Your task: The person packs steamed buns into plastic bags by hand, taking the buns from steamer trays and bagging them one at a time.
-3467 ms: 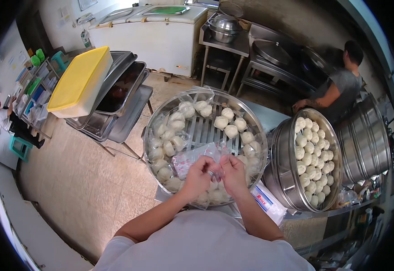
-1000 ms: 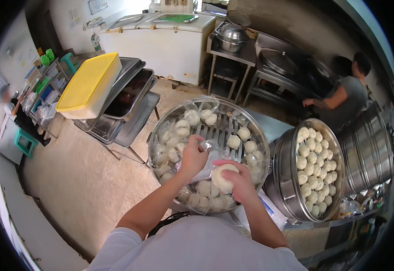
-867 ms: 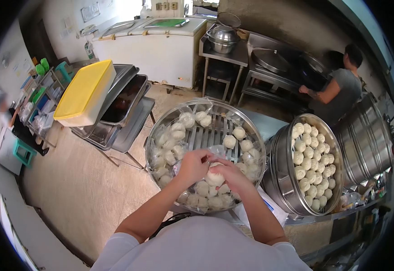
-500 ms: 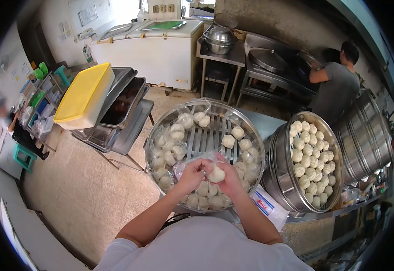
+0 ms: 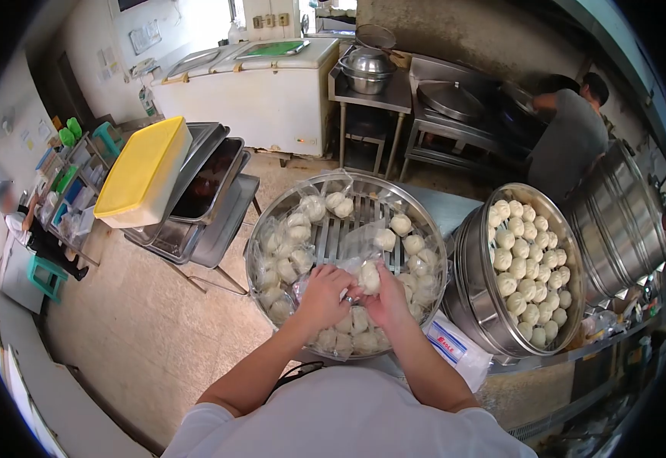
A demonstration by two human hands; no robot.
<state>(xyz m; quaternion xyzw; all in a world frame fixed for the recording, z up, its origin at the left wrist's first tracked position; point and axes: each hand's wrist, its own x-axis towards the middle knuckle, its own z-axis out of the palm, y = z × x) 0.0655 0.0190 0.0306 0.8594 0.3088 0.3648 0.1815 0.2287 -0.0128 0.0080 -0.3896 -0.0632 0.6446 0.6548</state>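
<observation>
Over the round steamer tray point(image 5: 254, 229) a white steamed bun point(image 5: 368, 278) is held up in front of me, with a clear plastic bag point(image 5: 360, 243) by it. My right hand point(image 5: 386, 301) has its fingers closed around the bun's right side. Close against it from the left, my left hand point(image 5: 324, 299) is closed on the bag's plastic; its fingertips are partly hidden. Below and around my hands lie several bagged buns point(image 5: 295, 259), in pairs where I can make them out. A few loose buns point(image 5: 400, 224) sit on the slats at the right.
To the right, a tilted steamer point(image 5: 492, 313) full of buns stands beside taller stacked steamers point(image 5: 615, 221). A printed plastic packet point(image 5: 455, 347) lies between. Trays with a yellow-lidded box point(image 5: 140, 168) stand left. One person point(image 5: 570, 137) works at the stove; another point(image 5: 31, 229) stands far left.
The bun has turned and risen slightly in my right hand, and the bag now spreads above it. My left hand has rolled over, showing more of its back. The person at the stove leans further in.
</observation>
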